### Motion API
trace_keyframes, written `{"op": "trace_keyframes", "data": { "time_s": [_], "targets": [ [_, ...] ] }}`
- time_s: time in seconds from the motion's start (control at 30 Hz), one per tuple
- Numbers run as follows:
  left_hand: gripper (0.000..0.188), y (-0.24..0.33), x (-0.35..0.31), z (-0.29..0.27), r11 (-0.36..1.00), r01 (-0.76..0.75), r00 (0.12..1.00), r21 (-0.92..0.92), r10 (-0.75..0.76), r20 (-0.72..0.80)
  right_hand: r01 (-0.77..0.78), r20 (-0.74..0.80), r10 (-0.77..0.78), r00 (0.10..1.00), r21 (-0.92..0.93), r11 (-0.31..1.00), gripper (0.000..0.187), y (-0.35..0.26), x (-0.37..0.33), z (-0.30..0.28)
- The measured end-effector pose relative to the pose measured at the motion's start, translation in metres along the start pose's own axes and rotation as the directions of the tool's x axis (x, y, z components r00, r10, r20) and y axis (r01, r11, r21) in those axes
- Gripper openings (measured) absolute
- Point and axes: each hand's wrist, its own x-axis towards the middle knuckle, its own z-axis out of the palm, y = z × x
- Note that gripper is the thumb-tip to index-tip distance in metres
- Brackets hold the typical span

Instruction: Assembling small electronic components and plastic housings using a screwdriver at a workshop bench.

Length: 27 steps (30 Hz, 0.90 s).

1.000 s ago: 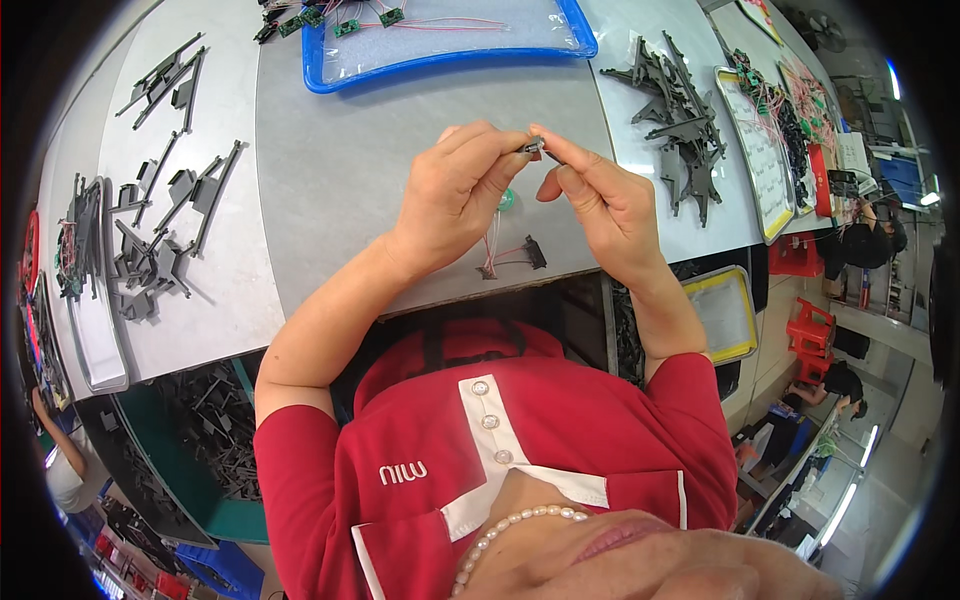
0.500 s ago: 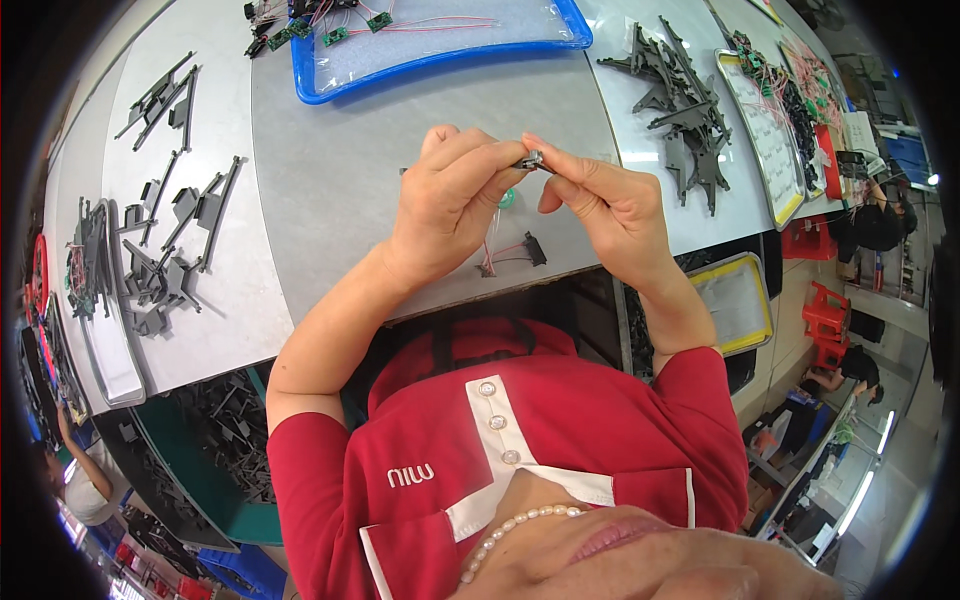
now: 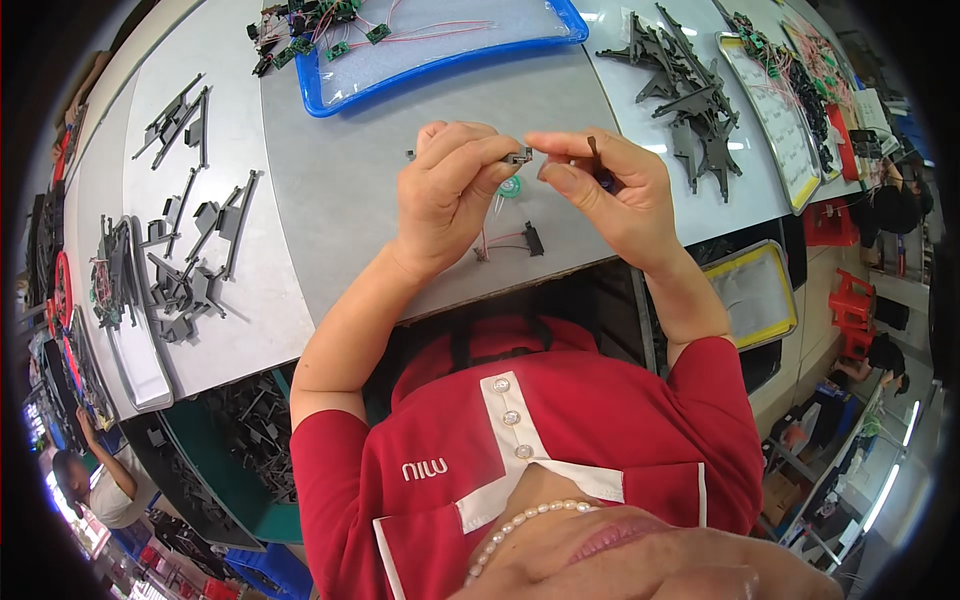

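Note:
My left hand (image 3: 440, 195) is closed on a small dark plastic part (image 3: 518, 157), whose end sticks out between thumb and forefinger. Its other end shows past the knuckles. My right hand (image 3: 625, 200) is just right of it, thumb and forefinger slightly apart at the part's tip. A slim dark piece (image 3: 594, 150) rests among its curled fingers; its kind is unclear. Below the hands, a green round component (image 3: 510, 187) with thin leads hangs or lies near the left fingers. A small black module (image 3: 533, 238) with red wires lies by the table's near edge.
A blue tray (image 3: 450, 48) stands at the back, with green circuit boards (image 3: 325, 15) and wires at its left. Dark plastic brackets lie in groups at left (image 3: 205, 220) and right (image 3: 690, 100). Further right is a yellow-rimmed tray (image 3: 775, 120). A bin of dark parts (image 3: 250, 440) sits below.
My right fingers have drawn slightly right, off the part's tip, and the slim dark piece now shows among them. My left hand still holds the part. The whole view has shifted a little.

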Motion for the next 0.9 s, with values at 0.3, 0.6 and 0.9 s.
{"op": "trace_keyframes", "data": {
  "time_s": [0.3, 0.6, 0.9],
  "targets": [
    [0.010, 0.008, -0.001, 0.002, 0.999, 0.041, 0.998, 0.012, -0.041, 0.045, 0.113, -0.025, -0.126, 0.992, -0.299, 0.948, 0.013, 0.001, 0.003, -0.001],
    [0.012, 0.012, -0.001, -0.002, 0.953, 0.301, 0.933, -0.037, -0.286, 0.217, -0.041, -0.056, 0.031, 0.998, -0.185, 0.982, 0.012, 0.016, -0.001, 0.002],
    [0.015, 0.015, -0.002, -0.001, 0.810, 0.539, 0.837, -0.233, -0.482, 0.260, -0.426, 0.142, 0.408, 0.902, 0.444, 0.788, 0.018, 0.028, 0.003, -0.008]
  ]
}}
